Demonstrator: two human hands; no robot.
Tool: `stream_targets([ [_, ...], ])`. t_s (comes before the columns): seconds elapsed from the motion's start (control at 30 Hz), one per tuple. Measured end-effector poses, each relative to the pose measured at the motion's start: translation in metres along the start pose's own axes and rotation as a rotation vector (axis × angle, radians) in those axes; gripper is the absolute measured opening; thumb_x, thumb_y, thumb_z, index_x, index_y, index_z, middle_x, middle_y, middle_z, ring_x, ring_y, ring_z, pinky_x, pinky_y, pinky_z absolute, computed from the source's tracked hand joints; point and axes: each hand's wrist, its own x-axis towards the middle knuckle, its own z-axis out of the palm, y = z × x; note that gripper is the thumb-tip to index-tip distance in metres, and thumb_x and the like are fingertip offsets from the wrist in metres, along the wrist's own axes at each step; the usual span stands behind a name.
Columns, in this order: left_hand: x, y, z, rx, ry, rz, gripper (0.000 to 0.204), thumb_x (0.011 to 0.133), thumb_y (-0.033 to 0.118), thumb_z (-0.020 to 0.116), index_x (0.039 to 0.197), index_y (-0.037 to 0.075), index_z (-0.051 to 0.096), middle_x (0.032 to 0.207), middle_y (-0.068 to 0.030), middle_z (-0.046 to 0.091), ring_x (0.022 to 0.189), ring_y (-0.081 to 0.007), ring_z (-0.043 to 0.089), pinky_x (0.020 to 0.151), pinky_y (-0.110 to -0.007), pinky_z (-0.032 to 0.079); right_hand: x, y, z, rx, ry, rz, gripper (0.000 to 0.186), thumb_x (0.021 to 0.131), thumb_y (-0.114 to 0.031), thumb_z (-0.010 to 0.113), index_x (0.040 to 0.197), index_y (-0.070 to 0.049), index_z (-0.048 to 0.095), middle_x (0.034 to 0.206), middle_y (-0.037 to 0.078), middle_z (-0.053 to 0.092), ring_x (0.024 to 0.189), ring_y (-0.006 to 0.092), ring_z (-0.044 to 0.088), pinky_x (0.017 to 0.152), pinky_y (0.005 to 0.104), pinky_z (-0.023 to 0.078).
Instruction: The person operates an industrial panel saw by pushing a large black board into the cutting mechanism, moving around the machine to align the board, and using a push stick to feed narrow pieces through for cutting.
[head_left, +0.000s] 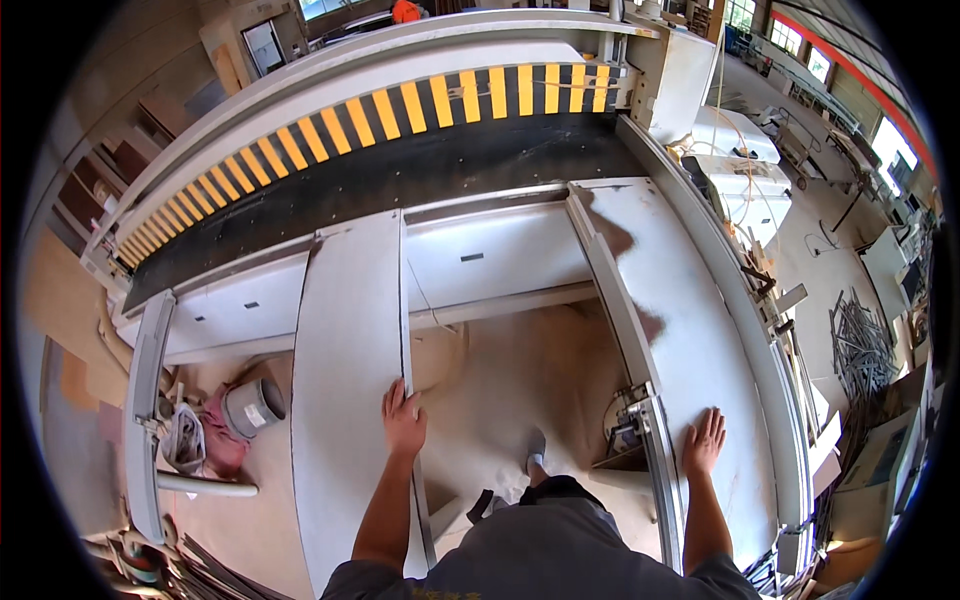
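My left hand (pixel 403 420) rests with its fingers out on the right edge of a long white table panel (pixel 348 300) in the middle-left. My right hand (pixel 703 440) lies open on a wider white panel (pixel 715 380) at the right, its fingers spread. Beside that panel runs a pale metal rail (pixel 610 270) with a metal fitting (pixel 630 415) near its lower end. Between the two panels is an opening down to the dusty floor (pixel 500 380), where one foot (pixel 536 450) shows below me.
A black machine bed (pixel 400 170) with a yellow-and-black striped beam (pixel 440 100) spans the back. A bucket (pixel 250 405) and pink cloth lie under the left opening. Metal scraps (pixel 860 345) and white machine housings (pixel 740 190) stand right. An orange-clad person (pixel 406 12) is beyond the machine.
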Motion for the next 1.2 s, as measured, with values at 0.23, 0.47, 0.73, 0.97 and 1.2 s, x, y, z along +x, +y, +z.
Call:
stream_targets([
  [0.23, -0.086, 0.002, -0.034, -0.118, 0.081, -0.004, 0.034, 0.082, 0.008, 0.067, 0.115, 0.006, 0.070, 0.148, -0.0123, 0.053, 0.140, -0.0345, 0.045, 0.119, -0.048, 0.034, -0.105, 0.055, 0.010, -0.016, 0.050, -0.017, 0.068, 0.103, -0.040, 0.043, 0.161, -0.008, 0.027, 0.168, 0.014, 0.024, 0.156, 0.0340, 0.016, 0.126, 0.0492, 0.012],
  [0.47, -0.201, 0.024, -0.079, -0.084, 0.036, -0.043, 0.044, 0.082, 0.007, 0.070, 0.126, 0.006, 0.066, 0.147, -0.0127, 0.054, 0.139, -0.0336, 0.045, 0.117, -0.047, 0.036, -0.118, 0.059, 0.000, -0.043, 0.023, -0.013, 0.068, 0.105, -0.042, 0.037, 0.162, -0.007, 0.022, 0.169, 0.012, 0.019, 0.157, 0.0297, 0.013, 0.128, 0.0443, 0.008],
  [0.73, -0.340, 0.063, -0.114, -0.011, 0.088, -0.139, 0.052, 0.082, 0.008, 0.071, 0.134, 0.007, 0.062, 0.150, -0.0113, 0.052, 0.141, -0.0342, 0.043, 0.117, -0.048, 0.035, -0.129, 0.078, 0.000, -0.038, 0.014, -0.166, 0.071, 0.107, -0.045, 0.037, 0.162, -0.006, 0.018, 0.170, 0.012, 0.017, 0.157, 0.0292, 0.012, 0.128, 0.0445, 0.010],
  [0.97, -0.462, 0.115, -0.152, 0.058, -0.014, -0.245, 0.058, 0.082, 0.007, 0.068, 0.139, 0.007, 0.057, 0.152, -0.0136, 0.049, 0.143, -0.0368, 0.040, 0.119, -0.051, 0.032, -0.165, 0.134, 0.008, -0.030, 0.089, -0.219, 0.077, 0.104, -0.049, 0.040, 0.161, -0.002, 0.017, 0.168, 0.017, 0.019, 0.156, 0.0332, 0.015, 0.127, 0.0468, 0.012],
  [1.2, -0.554, 0.116, -0.179, -0.008, 0.041, -0.281, 0.056, 0.082, 0.009, 0.070, 0.137, 0.006, 0.059, 0.151, -0.0158, 0.049, 0.143, -0.0368, 0.042, 0.119, -0.052, 0.031, -0.227, 0.223, 0.025, -0.075, 0.144, -0.160, 0.078, 0.105, -0.056, 0.033, 0.161, -0.003, 0.021, 0.169, 0.017, 0.019, 0.156, 0.0346, 0.016, 0.126, 0.0479, 0.013],
])
